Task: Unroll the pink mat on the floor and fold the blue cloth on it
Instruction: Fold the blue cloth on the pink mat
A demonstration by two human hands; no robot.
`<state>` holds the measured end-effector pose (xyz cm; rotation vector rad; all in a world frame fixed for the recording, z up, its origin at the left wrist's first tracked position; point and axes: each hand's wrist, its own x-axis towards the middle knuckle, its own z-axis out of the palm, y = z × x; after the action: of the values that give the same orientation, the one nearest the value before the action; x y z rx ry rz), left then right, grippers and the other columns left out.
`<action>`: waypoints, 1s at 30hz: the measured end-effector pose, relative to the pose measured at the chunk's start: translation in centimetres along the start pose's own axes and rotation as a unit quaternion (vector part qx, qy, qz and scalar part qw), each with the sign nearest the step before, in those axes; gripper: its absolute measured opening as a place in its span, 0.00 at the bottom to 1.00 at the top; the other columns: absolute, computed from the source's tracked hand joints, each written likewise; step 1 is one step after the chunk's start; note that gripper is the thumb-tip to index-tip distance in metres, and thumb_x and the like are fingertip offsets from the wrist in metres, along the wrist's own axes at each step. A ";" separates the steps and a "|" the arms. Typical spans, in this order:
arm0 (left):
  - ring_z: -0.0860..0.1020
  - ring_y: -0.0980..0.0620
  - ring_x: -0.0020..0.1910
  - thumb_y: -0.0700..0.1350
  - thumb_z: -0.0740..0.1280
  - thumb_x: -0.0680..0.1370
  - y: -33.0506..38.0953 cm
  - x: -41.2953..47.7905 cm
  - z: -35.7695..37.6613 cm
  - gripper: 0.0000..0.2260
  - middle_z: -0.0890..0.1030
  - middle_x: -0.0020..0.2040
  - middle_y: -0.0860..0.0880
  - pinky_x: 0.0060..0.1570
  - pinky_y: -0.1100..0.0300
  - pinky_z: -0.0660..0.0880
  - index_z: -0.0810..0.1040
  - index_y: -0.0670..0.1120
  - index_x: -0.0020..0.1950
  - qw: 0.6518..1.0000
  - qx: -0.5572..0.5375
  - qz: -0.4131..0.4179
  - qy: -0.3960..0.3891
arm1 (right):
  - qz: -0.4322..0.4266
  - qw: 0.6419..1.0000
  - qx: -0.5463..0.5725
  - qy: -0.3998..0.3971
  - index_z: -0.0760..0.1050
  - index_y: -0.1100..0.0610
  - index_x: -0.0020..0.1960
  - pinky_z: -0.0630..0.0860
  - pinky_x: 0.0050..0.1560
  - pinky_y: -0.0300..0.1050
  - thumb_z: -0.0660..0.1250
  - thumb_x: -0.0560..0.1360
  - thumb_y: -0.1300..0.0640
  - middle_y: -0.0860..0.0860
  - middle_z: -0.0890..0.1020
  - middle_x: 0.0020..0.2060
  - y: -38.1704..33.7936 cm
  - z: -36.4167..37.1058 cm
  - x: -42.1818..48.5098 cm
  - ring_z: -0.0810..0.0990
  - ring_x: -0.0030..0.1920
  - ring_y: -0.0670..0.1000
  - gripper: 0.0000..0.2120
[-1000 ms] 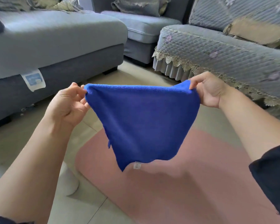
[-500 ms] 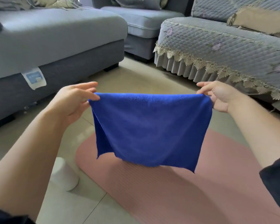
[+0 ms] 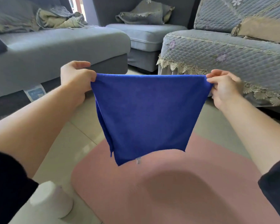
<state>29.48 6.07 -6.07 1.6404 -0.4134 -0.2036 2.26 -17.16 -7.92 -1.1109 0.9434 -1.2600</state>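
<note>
Blue cloth [image 3: 145, 113] higher and tauter now, top corners pinched in left grip [image 3: 76, 78] and right grip [image 3: 223, 88]

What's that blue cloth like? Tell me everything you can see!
The cloth is deep blue and looks soft and fuzzy, like a towel. The left hand and right hand each pinch a top corner, pulling the top edge straight. The rest hangs in the air, narrowing downward. A second layer shows along its left side, so it looks doubled. A small white tag dangles at the bottom. It hangs above the mat, apparently without touching it.
</note>
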 end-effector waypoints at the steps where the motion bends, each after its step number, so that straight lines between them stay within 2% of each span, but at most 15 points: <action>1: 0.73 0.53 0.31 0.33 0.64 0.63 0.7 0.1 0.2 0.20 0.77 0.40 0.49 0.33 0.62 0.75 0.79 0.48 0.52 0.999 -0.037 -0.006 0.002 | 0.009 0.999 0.030 0.017 0.75 0.56 0.35 0.64 0.30 0.39 0.61 0.63 0.73 0.52 0.80 0.32 -0.4 0.1 0.1 0.76 0.32 0.51 0.13; 3: 0.71 0.53 0.29 0.34 0.63 0.63 1.2 -0.4 0.4 0.18 0.75 0.37 0.49 0.30 0.64 0.70 0.79 0.50 0.47 0.997 -0.074 -0.022 -0.011 | 0.032 0.996 0.079 0.033 0.73 0.57 0.34 0.63 0.28 0.35 0.59 0.63 0.71 0.51 0.78 0.27 -0.5 -0.4 0.0 0.74 0.28 0.50 0.11; 5: 0.69 0.54 0.27 0.32 0.62 0.66 0.3 -1.4 -0.1 0.16 0.74 0.36 0.49 0.27 0.67 0.68 0.80 0.50 0.45 0.995 -0.073 -0.043 -0.047 | 0.061 0.993 0.103 0.011 0.71 0.57 0.34 0.62 0.27 0.34 0.54 0.65 0.70 0.49 0.74 0.25 0.2 -1.7 -0.4 0.70 0.24 0.48 0.11; 7: 0.72 0.55 0.28 0.31 0.61 0.69 -2.0 -2.8 -1.1 0.17 0.76 0.40 0.48 0.25 0.69 0.69 0.81 0.48 0.49 0.988 -0.055 -0.082 -0.116 | 0.098 0.988 0.115 -0.027 0.70 0.58 0.34 0.63 0.28 0.36 0.51 0.62 0.68 0.49 0.70 0.22 1.5 -4.0 -1.1 0.66 0.22 0.48 0.11; 9: 0.78 0.55 0.30 0.29 0.59 0.73 -5.5 -4.8 -2.4 0.17 0.79 0.42 0.48 0.27 0.67 0.75 0.79 0.46 0.51 0.963 -0.053 -0.148 -0.220 | 0.150 0.982 0.099 -0.057 0.71 0.59 0.37 0.66 0.30 0.37 0.52 0.60 0.66 0.50 0.68 0.20 3.6 -7.2 -2.2 0.64 0.22 0.49 0.11; 11: 0.79 0.52 0.33 0.27 0.57 0.72 -9.7 -7.1 -3.3 0.18 0.81 0.42 0.47 0.27 0.63 0.78 0.79 0.45 0.49 0.923 -0.056 -0.232 -0.301 | 0.215 0.973 0.046 -0.068 0.72 0.60 0.41 0.70 0.31 0.36 0.53 0.64 0.65 0.49 0.65 0.18 6.3 -10.5 -3.6 0.64 0.20 0.48 0.11; 13: 0.77 0.52 0.33 0.24 0.54 0.70 -14.2 -9.9 -3.7 0.21 0.83 0.41 0.47 0.25 0.63 0.77 0.79 0.44 0.47 0.887 -0.038 -0.308 -0.343 | 0.288 0.954 -0.050 -0.070 0.73 0.58 0.42 0.66 0.22 0.32 0.58 0.69 0.66 0.47 0.66 0.18 9.5 -13.8 -5.5 0.64 0.18 0.45 0.07; 15: 0.79 0.53 0.33 0.24 0.53 0.70 -18.4 -13.1 -3.6 0.22 0.83 0.41 0.48 0.27 0.63 0.77 0.80 0.43 0.46 0.859 -0.015 -0.360 -0.364 | 0.355 0.907 -0.199 -0.107 0.73 0.56 0.41 0.64 0.19 0.32 0.65 0.69 0.66 0.48 0.70 0.22 13.2 -16.8 -8.0 0.67 0.17 0.43 0.06; 17: 0.80 0.52 0.39 0.25 0.55 0.70 -22.0 -16.0 -3.6 0.20 0.83 0.43 0.48 0.33 0.60 0.78 0.80 0.44 0.45 0.838 0.022 -0.395 -0.376 | 0.409 0.841 -0.318 -0.155 0.73 0.57 0.43 0.68 0.25 0.36 0.67 0.71 0.68 0.52 0.75 0.28 16.8 -18.8 -10.8 0.75 0.22 0.47 0.07; 19: 0.80 0.50 0.42 0.28 0.61 0.67 -24.8 -18.5 -4.0 0.16 0.82 0.45 0.47 0.38 0.58 0.79 0.82 0.44 0.44 0.813 0.089 -0.422 -0.392 | 0.426 0.796 -0.401 -0.158 0.71 0.60 0.44 0.68 0.29 0.41 0.68 0.73 0.67 0.56 0.76 0.33 20.1 -19.6 -13.6 0.76 0.28 0.53 0.06; 20: 0.80 0.49 0.41 0.30 0.64 0.65 -25.9 -19.7 -4.2 0.15 0.82 0.45 0.46 0.38 0.58 0.78 0.82 0.44 0.45 0.800 0.125 -0.433 -0.397 | 0.410 0.778 -0.449 -0.156 0.72 0.61 0.44 0.67 0.28 0.41 0.69 0.72 0.64 0.57 0.76 0.34 21.5 -19.9 -14.8 0.75 0.30 0.54 0.06; 22: 0.78 0.49 0.37 0.31 0.66 0.62 -27.7 -21.2 -4.4 0.16 0.80 0.43 0.45 0.36 0.59 0.77 0.80 0.42 0.47 0.807 0.169 -0.437 -0.360 | 0.342 0.748 -0.545 -0.160 0.73 0.60 0.42 0.67 0.29 0.42 0.73 0.69 0.58 0.55 0.78 0.34 23.6 -19.9 -16.6 0.75 0.32 0.53 0.10; 26: 0.76 0.46 0.34 0.31 0.70 0.65 -29.3 -22.9 -4.4 0.17 0.77 0.44 0.43 0.34 0.57 0.75 0.71 0.43 0.49 0.868 0.195 -0.416 -0.190 | 0.281 0.753 -0.578 -0.136 0.71 0.58 0.39 0.67 0.34 0.45 0.73 0.67 0.55 0.52 0.78 0.36 24.9 -20.0 -18.5 0.77 0.38 0.55 0.11; 28: 0.77 0.47 0.34 0.33 0.72 0.66 -29.9 -23.5 -4.5 0.19 0.77 0.42 0.42 0.32 0.58 0.75 0.69 0.42 0.51 0.863 0.207 -0.424 -0.183 | 0.281 0.750 -0.587 -0.120 0.71 0.59 0.34 0.66 0.32 0.46 0.72 0.67 0.56 0.54 0.77 0.33 25.2 -20.2 -18.6 0.75 0.35 0.56 0.12; 30: 0.77 0.48 0.33 0.32 0.72 0.65 -30.2 -24.0 -4.5 0.16 0.78 0.40 0.41 0.32 0.59 0.74 0.70 0.40 0.47 0.846 0.198 -0.449 -0.210 | 0.292 0.730 -0.605 -0.124 0.68 0.58 0.29 0.64 0.30 0.46 0.73 0.67 0.55 0.53 0.73 0.28 25.3 -20.2 -18.3 0.71 0.30 0.54 0.16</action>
<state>13.57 21.44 -37.99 2.1033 0.0381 -1.2735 -13.23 -1.80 -37.99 -1.6690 1.7882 0.1994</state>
